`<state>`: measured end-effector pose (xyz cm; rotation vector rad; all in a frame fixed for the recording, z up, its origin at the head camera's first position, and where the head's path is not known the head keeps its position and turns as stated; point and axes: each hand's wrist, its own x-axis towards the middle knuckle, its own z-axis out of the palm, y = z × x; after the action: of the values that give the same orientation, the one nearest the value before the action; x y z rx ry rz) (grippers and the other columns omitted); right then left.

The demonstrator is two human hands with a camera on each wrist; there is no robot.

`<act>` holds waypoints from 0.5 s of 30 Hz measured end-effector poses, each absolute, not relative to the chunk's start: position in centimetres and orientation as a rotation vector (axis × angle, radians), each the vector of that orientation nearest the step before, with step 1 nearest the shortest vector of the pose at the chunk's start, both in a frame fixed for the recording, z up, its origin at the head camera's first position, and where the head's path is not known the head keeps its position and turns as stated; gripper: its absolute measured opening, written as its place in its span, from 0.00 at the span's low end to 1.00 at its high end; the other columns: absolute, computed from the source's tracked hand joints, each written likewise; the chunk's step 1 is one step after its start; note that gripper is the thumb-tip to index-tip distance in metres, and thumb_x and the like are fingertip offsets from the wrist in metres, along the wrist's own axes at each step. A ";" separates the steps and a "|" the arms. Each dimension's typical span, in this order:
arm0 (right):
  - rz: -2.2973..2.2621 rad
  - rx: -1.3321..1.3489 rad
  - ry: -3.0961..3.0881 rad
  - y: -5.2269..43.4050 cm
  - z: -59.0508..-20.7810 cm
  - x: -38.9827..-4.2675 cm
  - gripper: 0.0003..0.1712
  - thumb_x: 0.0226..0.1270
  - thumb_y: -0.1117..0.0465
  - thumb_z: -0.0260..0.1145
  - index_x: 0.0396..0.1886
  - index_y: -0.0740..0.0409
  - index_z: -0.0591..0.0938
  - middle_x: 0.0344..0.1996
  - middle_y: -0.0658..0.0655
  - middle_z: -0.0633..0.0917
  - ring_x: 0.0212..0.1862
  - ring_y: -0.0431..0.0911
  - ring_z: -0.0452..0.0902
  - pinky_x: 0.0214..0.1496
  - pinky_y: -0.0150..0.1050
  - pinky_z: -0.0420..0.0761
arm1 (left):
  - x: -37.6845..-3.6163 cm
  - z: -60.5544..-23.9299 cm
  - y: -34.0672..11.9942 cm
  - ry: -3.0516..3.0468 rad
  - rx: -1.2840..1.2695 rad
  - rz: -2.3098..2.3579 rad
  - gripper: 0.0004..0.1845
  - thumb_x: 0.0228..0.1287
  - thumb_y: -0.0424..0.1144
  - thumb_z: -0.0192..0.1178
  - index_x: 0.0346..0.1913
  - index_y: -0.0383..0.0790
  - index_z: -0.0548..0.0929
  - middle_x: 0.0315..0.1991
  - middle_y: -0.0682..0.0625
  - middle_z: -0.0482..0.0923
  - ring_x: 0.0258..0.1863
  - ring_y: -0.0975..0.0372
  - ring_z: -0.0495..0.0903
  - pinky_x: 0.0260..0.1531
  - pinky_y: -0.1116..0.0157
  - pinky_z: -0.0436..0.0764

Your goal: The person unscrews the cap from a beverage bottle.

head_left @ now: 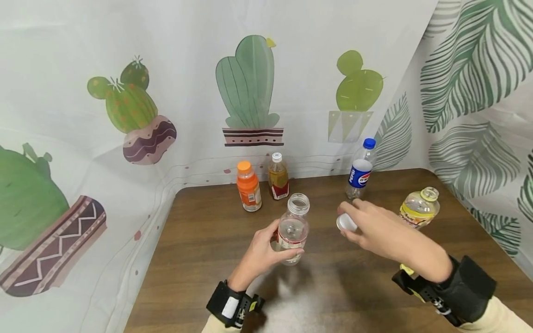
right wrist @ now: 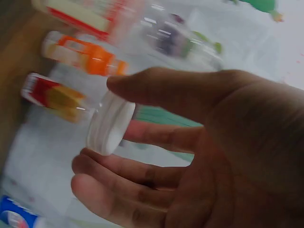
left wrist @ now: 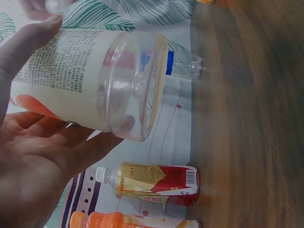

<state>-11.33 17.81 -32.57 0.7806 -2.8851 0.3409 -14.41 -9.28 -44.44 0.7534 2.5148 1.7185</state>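
A clear wide-mouth plastic bottle (head_left: 293,224) with a cream and red label is held by my left hand (head_left: 262,252), thumb and fingers around its lower half. Its threaded mouth is uncapped, and its base hangs above the table in the left wrist view. To the right, my right hand (head_left: 372,226) pinches a white screw cap (head_left: 346,223) between thumb and fingers. The right wrist view shows the cap (right wrist: 111,123) edge-on, its hollow side turned toward the palm. A gap separates cap and bottle.
Behind the left hand stand an orange-capped bottle (head_left: 249,187) and a white-capped bottle (head_left: 278,176). A Pepsi bottle (head_left: 360,171) with a blue cap is at the table's back edge. An uncapped yellow-labelled bottle (head_left: 419,208) stands at the right, partly behind my right arm.
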 end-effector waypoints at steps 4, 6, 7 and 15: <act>0.304 0.789 -2.925 17.8 -35.4 -11.7 0.19 0.59 0.57 0.74 0.46 0.55 0.77 0.32 0.53 0.78 0.29 0.45 0.75 0.25 0.40 0.75 | -14.5 -44.5 -9.4 2.516 0.741 1.701 0.34 0.48 0.47 0.78 0.60 0.58 0.76 0.49 0.61 0.83 0.46 0.66 0.81 0.48 0.64 0.82; 0.289 0.782 -2.950 17.9 -36.7 -11.9 0.20 0.58 0.58 0.75 0.46 0.56 0.76 0.32 0.55 0.78 0.29 0.45 0.75 0.26 0.40 0.75 | -14.6 -44.5 -9.5 2.531 0.743 1.686 0.33 0.49 0.49 0.78 0.60 0.59 0.76 0.48 0.62 0.83 0.45 0.66 0.82 0.48 0.64 0.82; 0.284 0.775 -2.965 17.9 -37.3 -12.0 0.20 0.57 0.59 0.75 0.46 0.58 0.76 0.32 0.56 0.78 0.29 0.46 0.76 0.26 0.41 0.76 | -14.6 -44.5 -9.5 2.541 0.746 1.677 0.33 0.49 0.49 0.78 0.60 0.59 0.76 0.48 0.62 0.83 0.45 0.66 0.82 0.48 0.64 0.82; 0.301 0.742 -3.042 19.0 -42.0 -12.5 0.24 0.53 0.64 0.76 0.45 0.66 0.74 0.32 0.61 0.79 0.32 0.50 0.77 0.31 0.44 0.78 | -14.4 -44.6 -9.5 2.562 0.734 1.644 0.32 0.49 0.52 0.77 0.59 0.61 0.76 0.48 0.64 0.83 0.44 0.66 0.82 0.47 0.65 0.81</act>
<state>-12.52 19.00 -42.01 0.7416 -3.0415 0.3005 -14.44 -9.46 -44.55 0.7341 2.5616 1.6439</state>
